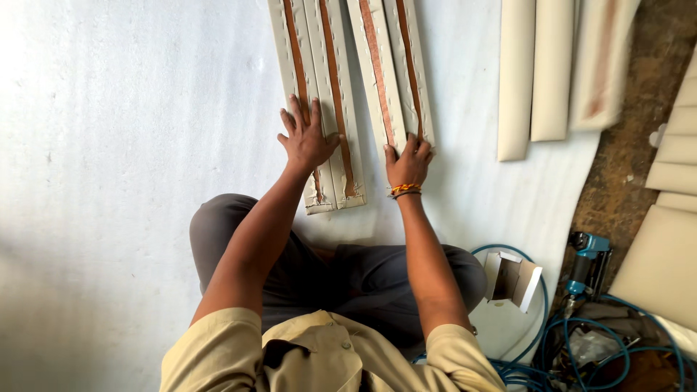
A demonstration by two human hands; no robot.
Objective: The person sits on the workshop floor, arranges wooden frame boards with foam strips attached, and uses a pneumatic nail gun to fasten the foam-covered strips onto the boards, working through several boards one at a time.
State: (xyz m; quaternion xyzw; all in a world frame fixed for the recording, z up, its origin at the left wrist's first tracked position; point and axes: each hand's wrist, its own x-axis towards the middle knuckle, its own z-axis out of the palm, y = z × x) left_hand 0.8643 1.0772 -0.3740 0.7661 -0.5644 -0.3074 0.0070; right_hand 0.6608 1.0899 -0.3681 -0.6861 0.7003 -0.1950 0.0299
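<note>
Upholstered strips, pale with brown wood running down their middles, are lying in two pairs on the white sheet in front of my crossed legs. My left hand is resting flat on the left pair, fingers spread wide, palm pressing near the close end. My right hand is sitting on the near end of the right pair, fingers curled down onto the fabric edge; I cannot tell whether they are pinching anything. An orange and yellow thread band is circling that wrist.

Beyond my right hand, further right, three plain cream panels are lying side by side. Close to my right knee a small open cardboard box, white outside and brown inside, is standing beside a teal air stapler and coils of blue hose. More cream panels are stacking at the far right.
</note>
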